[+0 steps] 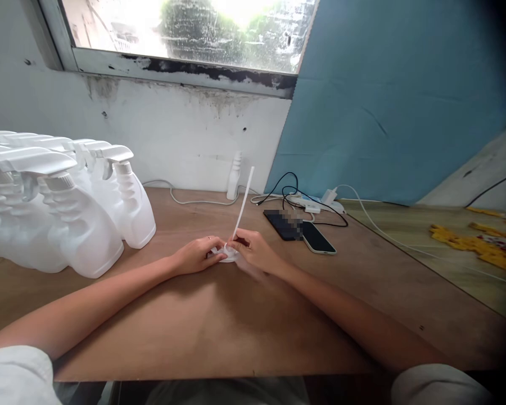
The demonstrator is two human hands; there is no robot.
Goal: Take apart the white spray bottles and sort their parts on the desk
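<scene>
In the head view, both my hands meet over the middle of the table. My left hand (pixel 198 255) is closed, its fingers and thumb holding a small white plastic piece (pixel 227 259) that looks like a trigger sprayer head, low against the tabletop. My right hand (pixel 255 250) pinches the lower end of a thin white tube (pixel 244 199), which rises from the white piece and leans slightly right. Fingers cover most of the white piece and the spot where tube and piece meet. White spray bottles (pixel 86 236) with trigger heads stand in a group left of my hands.
A slim white bottle (pixel 234 177) stands against the wall. To the right lie a dark phone (pixel 278 223) and a second phone (pixel 319 237), near a power strip (pixel 326 203) with tangled cables. The wooden table (pixel 219 332) ends close to my body. Yellow items (pixel 468 242) lie beyond its right edge.
</scene>
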